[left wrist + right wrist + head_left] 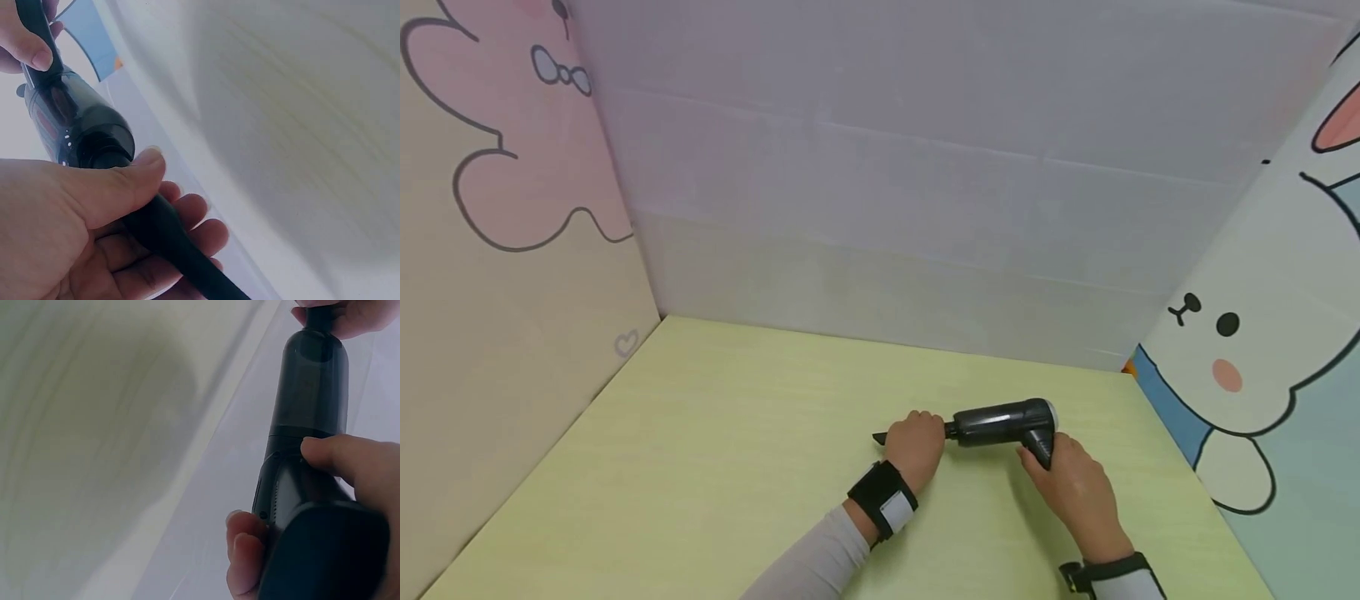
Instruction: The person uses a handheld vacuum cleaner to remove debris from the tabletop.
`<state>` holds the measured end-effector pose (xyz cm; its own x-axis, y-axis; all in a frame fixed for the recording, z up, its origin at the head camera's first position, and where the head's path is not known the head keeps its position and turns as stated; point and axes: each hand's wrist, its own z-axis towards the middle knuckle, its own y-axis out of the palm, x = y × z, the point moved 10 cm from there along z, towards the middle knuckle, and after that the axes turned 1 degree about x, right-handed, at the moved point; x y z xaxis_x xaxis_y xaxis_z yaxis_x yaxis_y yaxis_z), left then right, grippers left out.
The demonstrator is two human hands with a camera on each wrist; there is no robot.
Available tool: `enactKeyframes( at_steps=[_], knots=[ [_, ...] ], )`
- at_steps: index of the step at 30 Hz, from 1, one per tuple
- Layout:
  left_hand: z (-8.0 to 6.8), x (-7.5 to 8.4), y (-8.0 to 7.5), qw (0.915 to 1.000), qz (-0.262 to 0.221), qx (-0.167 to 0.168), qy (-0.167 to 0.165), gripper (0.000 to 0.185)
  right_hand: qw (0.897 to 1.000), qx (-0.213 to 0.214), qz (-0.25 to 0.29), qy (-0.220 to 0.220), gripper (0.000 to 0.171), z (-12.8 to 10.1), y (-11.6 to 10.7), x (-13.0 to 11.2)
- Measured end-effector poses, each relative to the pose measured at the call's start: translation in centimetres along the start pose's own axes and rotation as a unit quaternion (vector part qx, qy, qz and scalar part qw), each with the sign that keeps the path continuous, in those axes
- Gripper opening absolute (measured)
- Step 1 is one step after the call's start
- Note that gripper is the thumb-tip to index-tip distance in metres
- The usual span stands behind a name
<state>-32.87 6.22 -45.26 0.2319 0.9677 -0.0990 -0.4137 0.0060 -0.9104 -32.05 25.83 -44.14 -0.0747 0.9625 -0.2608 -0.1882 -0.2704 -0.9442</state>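
Note:
A black handheld vacuum cleaner (992, 423) is held above the yellow table, its nozzle end toward the left. My left hand (915, 448) grips the narrow crevice nozzle (159, 231) close to where it meets the body; the thumb lies along one side and the fingers curl under. The flat nozzle tip (879, 437) sticks out past that hand. At the other end, my right hand (1078, 492) holds the angled handle (1039, 446). In the right wrist view, its thumb rests on the vacuum's body, behind the smoky clear dust cup (310, 394).
A pale yellow tabletop (700, 467) lies under both hands. Behind it rises a plain whitish panel (887, 200). Side panels with cartoon drawings flank the table, a pink figure (535, 192) on the left and a white one (1240, 350) on the right.

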Motion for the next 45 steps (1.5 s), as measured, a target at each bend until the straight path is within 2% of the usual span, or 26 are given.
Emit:
enactKeyframes(
  at_steps=[5, 15, 22, 35, 45],
  knots=[
    [0.7, 0.3, 0.2, 0.9998, 0.011, -0.014, 0.008, 0.009, 1.0, -0.002, 0.005, 0.003, 0.056, 0.3, 0.0, 0.6],
    [2.3, 1.7, 0.8, 0.9984, 0.042, 0.004, 0.039, 0.01, 1.0, 0.002, -0.002, 0.008, 0.06, 1.2, 0.1, 2.5],
    [3.7, 3.2, 1.1, 0.9963, 0.058, 0.01, 0.063, 0.011, 1.0, -0.004, 0.001, 0.019, 0.059, 2.1, 0.2, 4.6],
    [6.1, 6.0, 2.5, 0.9925, 0.042, -0.059, 0.099, 0.017, 0.999, -0.026, 0.011, 0.04, 0.059, 3.3, -0.1, 7.9],
    [7.9, 7.8, 4.3, 0.9913, 0.007, -0.098, 0.087, 0.018, 0.997, -0.053, 0.015, 0.058, 0.062, 4.3, 0.2, 10.3]
  ],
)
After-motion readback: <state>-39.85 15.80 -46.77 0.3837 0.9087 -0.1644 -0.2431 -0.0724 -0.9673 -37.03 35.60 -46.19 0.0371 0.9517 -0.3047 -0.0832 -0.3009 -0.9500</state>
